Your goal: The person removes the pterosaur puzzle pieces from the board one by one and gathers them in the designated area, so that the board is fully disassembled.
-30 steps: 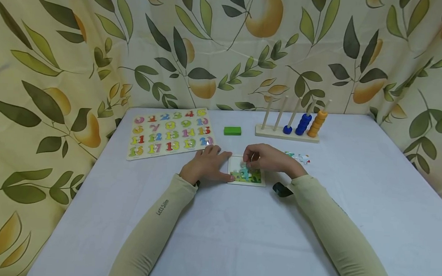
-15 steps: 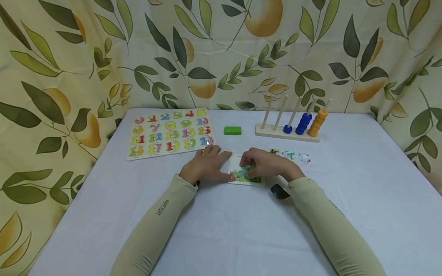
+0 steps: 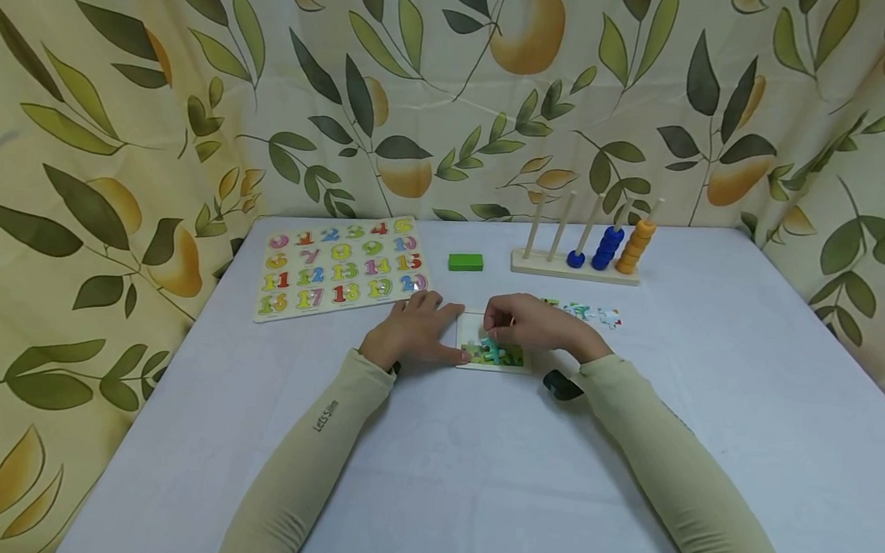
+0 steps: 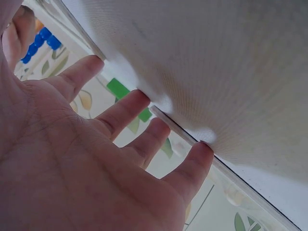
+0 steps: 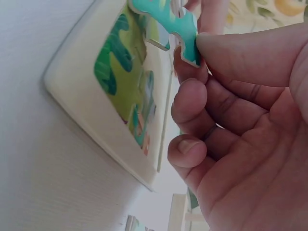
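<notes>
A small wooden-framed jigsaw puzzle lies in the middle of the table, with green pieces along its near side. My left hand rests at its left edge, fingers spread and thumb on the frame. In the left wrist view the fingertips of my left hand touch the tablecloth and the number board's edge. My right hand is over the puzzle, pinching a teal jigsaw piece between thumb and fingers. That piece is tilted above the fitted pieces in the right wrist view; whether it touches them I cannot tell.
Loose jigsaw pieces lie behind my right wrist. A number board stands at back left. Behind the puzzle are a green block and a peg abacus with blue and orange beads. A patterned curtain hangs behind the table.
My right hand came down and toward me over the puzzle, then lifted slightly, still pinching the teal piece. More loose pieces show behind it. The left hand has stayed put.
</notes>
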Demonstrator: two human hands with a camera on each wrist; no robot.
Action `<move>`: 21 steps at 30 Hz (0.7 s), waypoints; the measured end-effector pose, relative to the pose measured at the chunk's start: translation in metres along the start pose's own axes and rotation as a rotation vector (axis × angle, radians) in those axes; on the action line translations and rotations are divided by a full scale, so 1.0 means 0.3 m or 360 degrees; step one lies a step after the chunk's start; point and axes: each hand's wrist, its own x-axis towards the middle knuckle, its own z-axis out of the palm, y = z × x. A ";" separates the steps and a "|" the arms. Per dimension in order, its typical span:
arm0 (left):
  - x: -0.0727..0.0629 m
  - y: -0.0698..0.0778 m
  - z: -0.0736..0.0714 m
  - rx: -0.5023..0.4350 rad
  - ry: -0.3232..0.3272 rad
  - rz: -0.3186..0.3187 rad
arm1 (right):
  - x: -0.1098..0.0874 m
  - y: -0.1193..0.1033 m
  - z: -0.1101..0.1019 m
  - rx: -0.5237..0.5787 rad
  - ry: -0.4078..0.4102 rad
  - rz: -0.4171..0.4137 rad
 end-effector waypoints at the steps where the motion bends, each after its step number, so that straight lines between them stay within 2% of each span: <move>1: 0.000 0.000 0.000 -0.0001 0.0000 -0.0002 | -0.001 -0.001 -0.003 0.0008 0.0000 -0.0008; 10: 0.005 0.000 0.003 -0.0001 -0.0005 -0.0015 | -0.018 -0.008 -0.038 0.0061 0.0061 0.0002; 21: 0.000 0.004 0.007 0.0011 0.0025 0.0002 | -0.086 0.010 -0.073 0.0102 0.0137 0.0063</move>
